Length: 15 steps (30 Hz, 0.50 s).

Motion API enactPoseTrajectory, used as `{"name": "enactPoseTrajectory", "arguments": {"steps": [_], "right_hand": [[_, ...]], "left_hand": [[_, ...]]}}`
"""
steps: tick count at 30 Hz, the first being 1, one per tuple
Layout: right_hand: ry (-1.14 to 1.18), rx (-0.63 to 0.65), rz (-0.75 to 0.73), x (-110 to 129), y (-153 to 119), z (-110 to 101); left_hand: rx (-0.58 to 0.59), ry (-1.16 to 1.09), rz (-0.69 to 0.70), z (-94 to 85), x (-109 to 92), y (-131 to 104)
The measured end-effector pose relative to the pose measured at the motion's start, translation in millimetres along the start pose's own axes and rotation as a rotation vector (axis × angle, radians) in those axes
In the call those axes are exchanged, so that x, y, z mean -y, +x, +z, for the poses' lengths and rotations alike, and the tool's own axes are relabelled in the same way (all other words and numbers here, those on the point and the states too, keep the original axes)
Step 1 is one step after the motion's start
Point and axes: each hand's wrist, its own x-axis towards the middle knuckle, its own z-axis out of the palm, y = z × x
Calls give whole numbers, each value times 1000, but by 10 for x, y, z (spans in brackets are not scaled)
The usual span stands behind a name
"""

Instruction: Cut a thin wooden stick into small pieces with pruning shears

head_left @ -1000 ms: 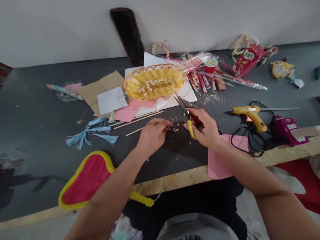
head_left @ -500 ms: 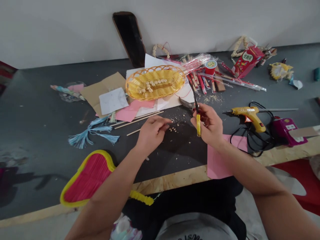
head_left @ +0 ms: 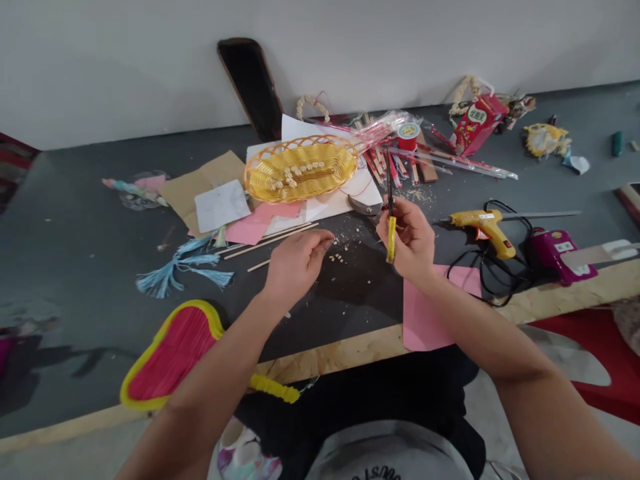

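My right hand (head_left: 410, 241) is closed around shears with a yellow-covered handle (head_left: 391, 240). A thin dark part of them points up, and a curved dark blade (head_left: 364, 207) extends left beside the fingers. My left hand (head_left: 296, 262) hovers over the dark table with thumb and index fingertips pinched together. Whatever it may hold is too small to make out. Just right of those fingertips lie small pale chips (head_left: 337, 258). Behind both hands, a yellow woven basket (head_left: 265, 183) holds small pale knotted pieces (head_left: 300, 172).
Thin sticks (head_left: 270, 242) and a blue tassel (head_left: 173, 270) lie left. A pink-and-yellow fan (head_left: 175, 353) sits near the front edge. On the right are a yellow glue gun (head_left: 480, 223) with its cable, a purple box (head_left: 557, 257) and pink paper (head_left: 425, 313). A phone (head_left: 253, 87) leans against the wall.
The view has shifted slightly, so most things appear further left. My left hand has drawn its fingertips closer into a pinch. The shears in my right hand now stand more upright.
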Motion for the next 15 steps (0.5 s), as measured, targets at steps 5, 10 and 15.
{"name": "enactPoseTrajectory", "arguments": {"steps": [5, 10, 15], "right_hand": [[19, 48, -10, -7, -18, 0], [-93, 71, -31, 29, -27, -14], [-153, 104, -56, 39, -29, -31]], "left_hand": [[117, 201, 17, 94, -79, 114], [114, 308, 62, 263, -164, 182], [94, 168, 76, 290, -142, 228]]}}
